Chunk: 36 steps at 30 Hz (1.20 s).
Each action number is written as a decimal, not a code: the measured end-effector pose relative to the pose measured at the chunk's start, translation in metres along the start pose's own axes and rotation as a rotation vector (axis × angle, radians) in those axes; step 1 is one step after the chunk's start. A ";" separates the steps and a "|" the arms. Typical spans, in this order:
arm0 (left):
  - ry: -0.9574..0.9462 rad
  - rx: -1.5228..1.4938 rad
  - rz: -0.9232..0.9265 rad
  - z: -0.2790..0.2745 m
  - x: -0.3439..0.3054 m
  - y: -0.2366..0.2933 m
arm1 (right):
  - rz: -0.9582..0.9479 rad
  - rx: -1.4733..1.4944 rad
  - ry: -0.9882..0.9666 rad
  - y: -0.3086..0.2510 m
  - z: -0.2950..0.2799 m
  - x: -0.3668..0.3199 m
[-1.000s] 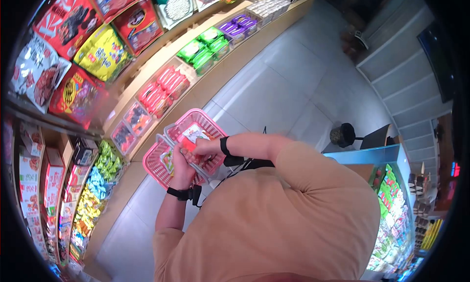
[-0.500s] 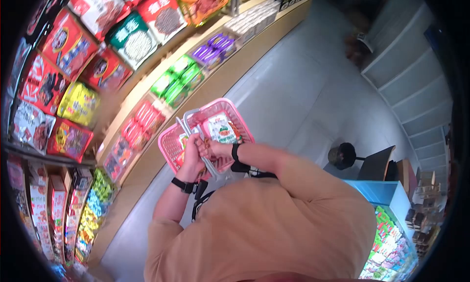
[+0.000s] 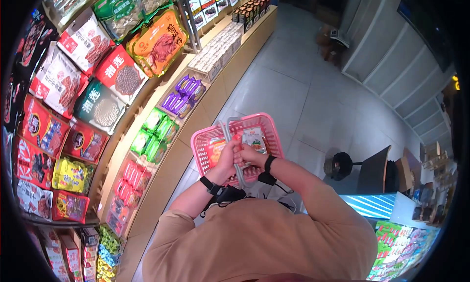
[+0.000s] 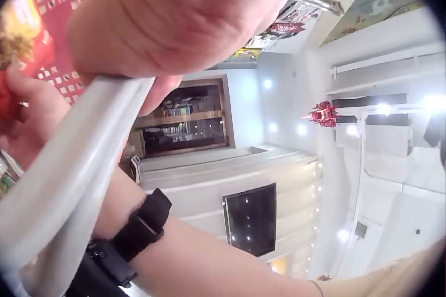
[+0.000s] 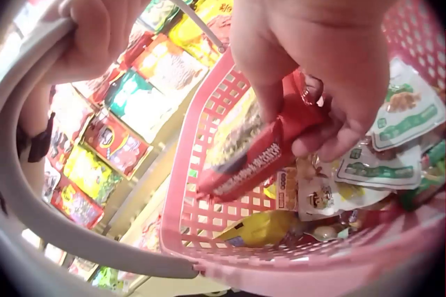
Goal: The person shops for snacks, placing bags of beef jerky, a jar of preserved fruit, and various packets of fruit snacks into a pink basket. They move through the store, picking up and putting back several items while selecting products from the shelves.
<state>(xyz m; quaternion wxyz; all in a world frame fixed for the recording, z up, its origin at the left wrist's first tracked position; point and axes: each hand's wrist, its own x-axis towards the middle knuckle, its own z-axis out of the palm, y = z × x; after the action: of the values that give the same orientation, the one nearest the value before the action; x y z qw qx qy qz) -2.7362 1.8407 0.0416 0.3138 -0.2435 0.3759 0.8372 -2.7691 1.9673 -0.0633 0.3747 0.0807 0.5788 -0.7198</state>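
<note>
The left hand (image 3: 228, 157) grips the grey handles (image 4: 77, 165) of a pink basket (image 3: 271, 130); in the right wrist view that same hand (image 5: 104, 22) is curled round them. Inside the basket, the right hand (image 5: 317, 67) pinches a red packet (image 5: 254, 161) between thumb and fingers, above the other goods. Beneath it lie a yellow packet (image 5: 261, 229), white-and-green packets (image 5: 411, 112) and several small snacks. In the head view the right hand (image 3: 250, 156) is close beside the left, and its fingertips are partly hidden.
On the left a shelf holds bagged foods (image 3: 122, 74) above trays of green packets (image 3: 155, 135) and purple packets (image 3: 183, 95). A grey tiled floor (image 3: 293, 91) stretches ahead. At right stand a black round object (image 3: 341, 165) and a glass-topped display (image 3: 372, 206).
The shelves have shifted left and down in the head view, while the basket and both hands appear further right. The left hand has kept its grip on the handles.
</note>
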 end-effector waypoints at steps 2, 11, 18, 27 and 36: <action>-0.023 0.014 -0.041 0.018 0.037 0.012 | 0.022 0.111 0.026 -0.024 -0.027 0.009; -0.140 0.079 -0.154 0.109 0.198 0.111 | 0.076 0.119 0.082 -0.141 -0.168 0.113; -0.129 0.162 -0.184 0.190 0.299 0.166 | 0.116 0.357 0.139 -0.198 -0.256 0.174; -0.083 0.109 -0.095 0.269 0.425 0.221 | -0.028 -0.162 -0.128 -0.257 -0.427 0.290; 0.054 -0.130 0.114 0.353 0.493 0.266 | -0.233 -0.648 -0.037 -0.445 -0.578 0.181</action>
<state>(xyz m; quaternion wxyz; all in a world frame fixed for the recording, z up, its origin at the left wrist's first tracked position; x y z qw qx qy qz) -3.3228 2.1468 0.0625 0.2387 -0.2642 0.3425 0.8694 -3.3620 2.4248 -0.0021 0.3068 -0.1222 0.7756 -0.5380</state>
